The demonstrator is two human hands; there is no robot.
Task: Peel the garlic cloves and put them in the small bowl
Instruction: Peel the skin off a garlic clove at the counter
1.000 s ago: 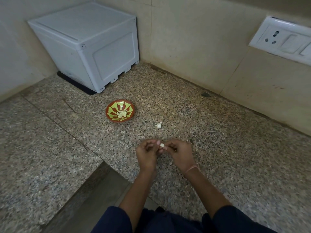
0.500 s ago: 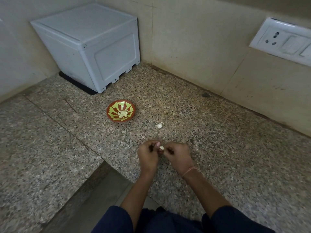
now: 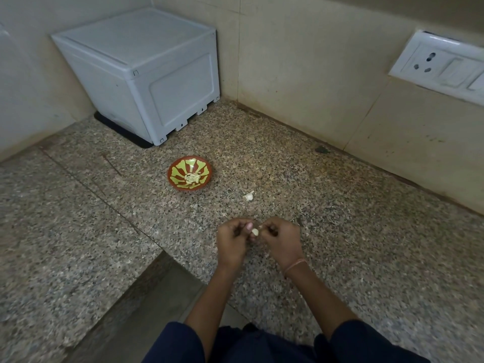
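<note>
**Garlic clove pinched between both hands, peeled cloves already in the bowl**

Beyond the left hand (image 3: 232, 244), further from the person and off to its left, the small bowl (image 3: 191, 189) stood on the speckled granite counter (image 3: 353, 231). It was red-brown with a yellow-green ray pattern inside. A little heap of pale peeled cloves (image 3: 192, 177) lay at its centre. Further back in the corner, well apart from both hands, sat a white plastic box (image 3: 146, 82) with its lid closed; nothing of its contents showed.

Compared with a second earlier, the two hands had drawn slightly closer together, and the clove had stayed between their fingertips. The bowl and the loose piece on the counter lay where they had been.

The garlic clove (image 3: 255, 232) was small and creamy white. It sat in the gap between the hands, just above the counter, and how much skin it carried was too small to tell. The left hand gripped it with curled fingers, one pinkish nail showing beside it. The right hand (image 3: 282, 242), with a thin band (image 3: 296, 265) round its wrist, pinched the clove's other side with its fingers curled in. A loose white garlic piece (image 3: 248, 196) lay on the counter just beyond the hands, between them and the wall, with the bowl to its left.
</note>
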